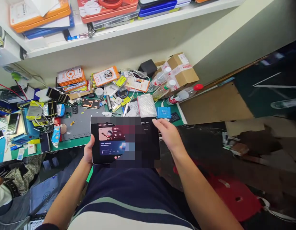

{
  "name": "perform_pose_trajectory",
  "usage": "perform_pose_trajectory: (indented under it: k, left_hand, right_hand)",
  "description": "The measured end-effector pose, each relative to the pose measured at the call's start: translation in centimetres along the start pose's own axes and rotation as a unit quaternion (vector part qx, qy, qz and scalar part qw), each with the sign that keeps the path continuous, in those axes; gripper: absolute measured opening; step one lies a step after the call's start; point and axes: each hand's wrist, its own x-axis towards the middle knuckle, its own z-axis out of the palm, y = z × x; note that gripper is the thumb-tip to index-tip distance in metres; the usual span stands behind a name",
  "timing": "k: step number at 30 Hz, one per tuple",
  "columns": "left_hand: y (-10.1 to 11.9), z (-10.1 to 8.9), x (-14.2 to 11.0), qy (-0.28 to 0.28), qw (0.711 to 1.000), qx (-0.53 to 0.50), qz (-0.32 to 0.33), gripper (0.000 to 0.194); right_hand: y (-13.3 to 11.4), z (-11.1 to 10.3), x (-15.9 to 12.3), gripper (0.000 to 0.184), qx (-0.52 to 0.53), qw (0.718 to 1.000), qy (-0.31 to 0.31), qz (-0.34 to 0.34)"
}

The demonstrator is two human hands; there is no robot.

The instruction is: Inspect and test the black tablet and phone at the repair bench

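Observation:
A black tablet [126,140] with a lit screen is held level in front of my body, at the bench's front edge. Part of its screen is blurred into blocks; colourful panels show on its left half. My left hand [89,150] is closed on the tablet's left edge, thumb at the front and the other fingers hidden behind. My right hand [168,134] grips the upper right corner, with its thumb on the top edge and the rest of its fingers mostly out of sight. Just beyond the tablet lie a bubble-wrapped packet [147,105] and a small blue box [164,112].
The bench is cluttered with phones, orange boxes [71,75] and a grey mat [83,121]. Plastic bottles [162,78] and a cardboard box [182,72] stand at the right. A shelf [128,30] overhangs the back. A red stool-like object [234,198] is at lower right, and another person's sleeve [25,172] at left.

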Motion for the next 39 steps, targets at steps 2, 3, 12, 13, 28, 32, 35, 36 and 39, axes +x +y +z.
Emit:
perform_pose_trajectory:
  k: [2, 3, 12, 13, 28, 32, 35, 36, 39]
  left_hand:
    - [-0.3, 0.2, -0.2, 0.000, 1.000, 0.006, -0.004, 0.066]
    - [-0.5, 0.3, -0.3, 0.000, 1.000, 0.009, -0.005, 0.067]
    - [-1.6, 0.2, -1.1, 0.001, 1.000, 0.021, 0.000, 0.071]
    - [-1.7, 0.2, -1.3, 0.002, 1.000, 0.022, -0.001, 0.070]
    - [-2.3, 0.6, -2.6, 0.017, 0.999, 0.042, 0.018, 0.071]
    - [-2.3, 1.1, -2.7, 0.027, 0.997, 0.050, 0.046, 0.066]
    - [-2.5, 1.5, -2.5, 0.028, 0.996, 0.058, 0.064, 0.059]
    - [-2.7, 1.7, -2.5, 0.025, 0.996, 0.062, 0.066, 0.059]
    - [-3.3, 2.4, -2.2, 0.013, 0.995, 0.074, 0.065, 0.060]
  right_hand:
    - [0.4, -0.2, -0.2, 0.050, 0.002, 1.000, 0.008, 0.002]
    - [0.6, -0.3, -0.3, 0.050, 0.004, 1.000, 0.012, 0.006]
    - [1.1, -0.6, -1.1, 0.058, 0.047, 0.998, 0.001, 0.044]
    - [1.2, -0.7, -1.1, 0.058, 0.042, 0.998, 0.001, 0.045]
    - [3.4, 0.1, -2.0, 0.047, 0.057, 0.985, 0.145, -0.066]
    - [3.3, -0.5, -4.7, 0.035, -0.046, 0.968, 0.186, -0.165]
    - [2.7, -0.6, -5.9, 0.031, -0.161, 0.940, 0.147, -0.263]
    - [2.4, -0.5, -6.0, 0.032, -0.181, 0.931, 0.131, -0.289]
    - [2.2, -0.6, -5.5, 0.038, -0.216, 0.915, 0.097, -0.325]
